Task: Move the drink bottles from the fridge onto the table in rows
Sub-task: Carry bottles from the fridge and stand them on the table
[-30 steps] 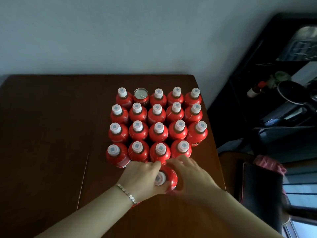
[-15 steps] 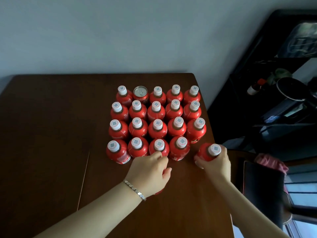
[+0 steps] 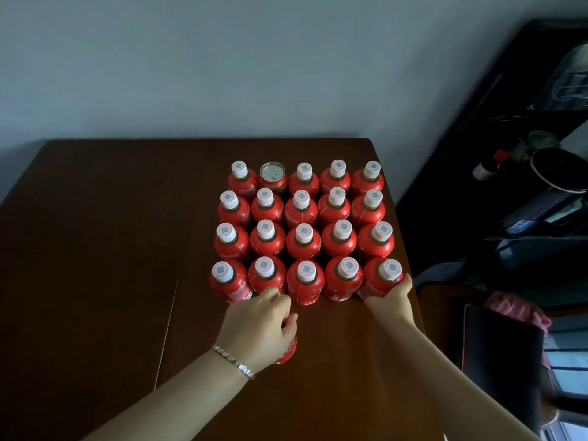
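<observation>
Table [image 3: 95,249]: dark wood, filling the lower left and centre of the frame.
Bottles [image 3: 304,240]: red with white caps, upright, packed close in four rows at the centre of the frame.
Can [image 3: 272,173]: red, second from the left in the far row.
Right hand [image 3: 393,297]: fingers wrapped round the end bottle [image 3: 381,280], which stands at the right end of the nearest row, just beside its neighbour.
Left hand [image 3: 257,326]: below the block, fingers curled over a hidden bottle [image 3: 289,351]; only a red sliver shows under the palm.
Bracelet [image 3: 234,361]: silver, on the left wrist.
Shelf [image 3: 509,154]: dark and cluttered, at the right edge.
</observation>
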Available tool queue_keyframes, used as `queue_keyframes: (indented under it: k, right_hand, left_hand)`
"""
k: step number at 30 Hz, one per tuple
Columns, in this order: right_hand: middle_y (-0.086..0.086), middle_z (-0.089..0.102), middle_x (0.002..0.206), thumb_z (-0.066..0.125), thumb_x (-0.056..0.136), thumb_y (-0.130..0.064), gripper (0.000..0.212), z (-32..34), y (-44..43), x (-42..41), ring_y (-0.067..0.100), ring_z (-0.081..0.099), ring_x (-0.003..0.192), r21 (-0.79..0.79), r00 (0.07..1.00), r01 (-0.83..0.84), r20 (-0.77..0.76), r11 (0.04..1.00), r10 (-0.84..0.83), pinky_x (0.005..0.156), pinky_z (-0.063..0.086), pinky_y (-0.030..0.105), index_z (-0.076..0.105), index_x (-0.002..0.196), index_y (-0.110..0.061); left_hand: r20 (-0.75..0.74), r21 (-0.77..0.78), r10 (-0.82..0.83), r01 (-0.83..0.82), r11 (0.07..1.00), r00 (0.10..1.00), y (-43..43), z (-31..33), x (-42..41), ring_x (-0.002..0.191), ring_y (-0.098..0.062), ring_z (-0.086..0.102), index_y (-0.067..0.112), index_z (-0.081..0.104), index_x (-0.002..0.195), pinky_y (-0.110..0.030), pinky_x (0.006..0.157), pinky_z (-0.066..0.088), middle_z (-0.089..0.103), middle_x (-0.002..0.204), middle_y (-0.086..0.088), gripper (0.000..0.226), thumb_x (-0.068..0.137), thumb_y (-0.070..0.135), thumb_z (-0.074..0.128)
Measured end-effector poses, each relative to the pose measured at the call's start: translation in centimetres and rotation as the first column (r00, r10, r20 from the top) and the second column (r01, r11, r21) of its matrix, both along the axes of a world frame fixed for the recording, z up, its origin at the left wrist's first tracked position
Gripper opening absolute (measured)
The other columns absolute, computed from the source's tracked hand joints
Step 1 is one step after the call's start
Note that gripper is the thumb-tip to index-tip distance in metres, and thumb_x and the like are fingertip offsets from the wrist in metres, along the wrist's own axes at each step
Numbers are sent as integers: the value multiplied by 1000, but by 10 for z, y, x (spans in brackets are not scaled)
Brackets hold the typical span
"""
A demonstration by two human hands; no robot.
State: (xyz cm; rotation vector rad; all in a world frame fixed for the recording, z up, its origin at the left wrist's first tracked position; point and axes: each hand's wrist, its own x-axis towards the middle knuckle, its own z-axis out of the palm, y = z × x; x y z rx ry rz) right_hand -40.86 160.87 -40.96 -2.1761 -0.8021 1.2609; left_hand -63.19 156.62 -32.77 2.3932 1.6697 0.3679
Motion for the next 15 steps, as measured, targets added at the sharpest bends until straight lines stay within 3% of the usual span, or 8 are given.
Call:
queue_keyframes:
  k: [3, 5, 7, 10, 12, 15]
  right_hand:
    - [23, 52, 127, 64, 82, -12, 79, 2, -8, -2, 35, 57, 109, -159, 997, 54, 61, 986, -45, 84, 47, 39, 16, 144, 1]
    - [20, 61, 96, 61, 80, -4, 54, 0, -18, -7, 30, 61, 78, -241, 1000, -18, 7, 970, 20, 64, 48, 37, 38, 128, 9]
    - [15, 61, 82, 59, 81, -2, 51, -1, -29, -18, 20, 55, 59, -286, 988, -150, -62, 946, 138, 49, 43, 28, 41, 127, 8]
    - [13, 62, 101, 60, 81, -7, 56, -4, -39, -41, 16, 56, 67, -254, 959, -282, -94, 925, 266, 54, 44, 21, 43, 135, -4]
    - [9, 62, 95, 60, 81, -8, 50, -3, -43, -54, 13, 55, 64, -225, 940, -340, -121, 913, 320, 58, 45, 22, 49, 130, -6]
    - [3, 63, 83, 59, 81, -7, 44, -4, -47, -67, 8, 54, 59, -188, 915, -399, -134, 897, 379, 59, 46, 21, 54, 124, -10]
  left_hand:
    - [-35, -57, 149, -151, 987, 988, -2, -9, -12, 47, -10, 40, 21, 45, 65, -16, 42, 24, 41, 67, 9, 31, 77, 39, 67]
    - [-110, -133, 229, -243, 961, 967, -2, -16, -24, 56, -9, 41, 25, 39, 73, -20, 47, 28, 37, 75, 10, 35, 79, 53, 59]
    - [-155, -171, 277, -302, 938, 948, 0, -20, -34, 62, -10, 43, 25, 39, 75, -21, 49, 31, 37, 79, 10, 39, 75, 57, 61]
    - [-176, -233, 330, -365, 901, 927, 1, -28, -49, 68, -11, 45, 23, 42, 79, -22, 53, 35, 44, 87, 7, 38, 74, 52, 65]
    - [-134, -270, 356, -379, 885, 925, -4, -36, -59, 76, -13, 52, 22, 46, 89, -22, 57, 42, 50, 100, 2, 36, 74, 45, 69]
    - [18, -341, 416, -386, 857, 909, -16, -50, -74, 108, -19, 55, 22, 37, 129, -29, 77, 51, 44, 123, -3, 72, 70, 31, 77]
